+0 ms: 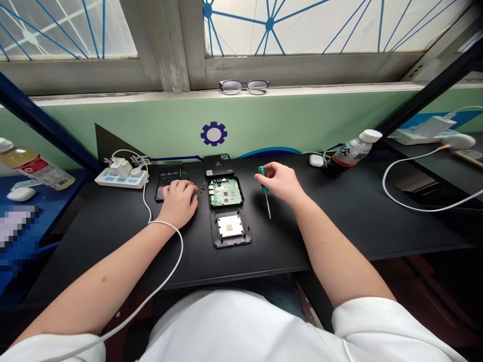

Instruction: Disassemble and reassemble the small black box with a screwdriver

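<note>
My right hand (281,180) is closed round the green handle of a screwdriver (267,203), its shaft angled down toward the desk. Left of it lies an opened black box with a green circuit board (226,192) inside. Closer to me is its black cover (247,240), inner side up, with a silver metal plate (231,225). My left hand (178,202) rests on the desk beside a phone (166,178) showing a timer, fingers stretched forward and partly over the phone. Small dark bits, perhaps screws (203,187), lie between that hand and the board.
Behind the board sits a black case part (219,165). A power strip (121,176) stands at left, its white cable (180,251) crossing my left forearm. A dark drink bottle (352,152) and a white earbud case (316,160) are at right. Glasses (244,87) rest on the sill.
</note>
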`<act>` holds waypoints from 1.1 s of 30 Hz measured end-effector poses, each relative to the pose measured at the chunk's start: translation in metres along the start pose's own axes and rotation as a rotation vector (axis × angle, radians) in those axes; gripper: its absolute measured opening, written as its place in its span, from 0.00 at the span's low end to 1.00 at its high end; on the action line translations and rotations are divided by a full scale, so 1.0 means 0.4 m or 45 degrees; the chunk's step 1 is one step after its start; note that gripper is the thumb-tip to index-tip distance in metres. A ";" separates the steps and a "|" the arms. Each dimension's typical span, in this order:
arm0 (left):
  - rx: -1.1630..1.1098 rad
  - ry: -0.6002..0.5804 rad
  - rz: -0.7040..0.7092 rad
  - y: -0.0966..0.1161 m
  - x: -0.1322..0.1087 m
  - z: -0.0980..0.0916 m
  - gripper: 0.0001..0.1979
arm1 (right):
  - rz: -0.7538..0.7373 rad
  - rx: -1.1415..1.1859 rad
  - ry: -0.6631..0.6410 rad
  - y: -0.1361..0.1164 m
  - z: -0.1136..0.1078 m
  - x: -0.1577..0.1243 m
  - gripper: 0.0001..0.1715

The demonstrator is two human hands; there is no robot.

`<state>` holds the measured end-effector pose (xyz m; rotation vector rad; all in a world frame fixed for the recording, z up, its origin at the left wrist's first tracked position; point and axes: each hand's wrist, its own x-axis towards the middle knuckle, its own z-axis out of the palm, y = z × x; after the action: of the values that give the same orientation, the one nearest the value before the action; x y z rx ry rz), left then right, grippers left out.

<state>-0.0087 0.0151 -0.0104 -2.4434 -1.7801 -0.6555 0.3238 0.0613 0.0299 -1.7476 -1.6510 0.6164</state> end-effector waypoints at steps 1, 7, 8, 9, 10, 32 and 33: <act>0.011 -0.019 -0.028 -0.002 0.001 0.003 0.11 | -0.016 0.221 -0.009 -0.004 0.001 -0.005 0.16; 0.015 -0.069 -0.004 -0.005 -0.003 0.022 0.14 | -0.044 1.097 -0.254 -0.042 0.057 -0.057 0.30; 0.016 -0.067 0.005 -0.005 -0.005 0.024 0.15 | -0.056 1.127 -0.294 -0.046 0.071 -0.066 0.32; 0.016 -0.067 0.011 -0.005 -0.006 0.025 0.15 | -0.073 1.139 -0.329 -0.049 0.083 -0.074 0.33; 0.015 -0.068 0.016 -0.005 -0.006 0.026 0.15 | -0.095 1.135 -0.359 -0.050 0.095 -0.081 0.34; -0.196 -0.043 0.111 0.003 -0.004 0.002 0.13 | -0.217 1.100 -0.270 -0.057 0.107 -0.111 0.32; -0.206 -0.044 0.113 0.002 -0.004 0.002 0.12 | -0.208 1.118 -0.263 -0.057 0.106 -0.111 0.32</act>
<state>-0.0079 0.0136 -0.0114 -2.6356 -1.6807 -0.7820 0.2732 0.0232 0.0137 -0.9243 -1.3127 1.2382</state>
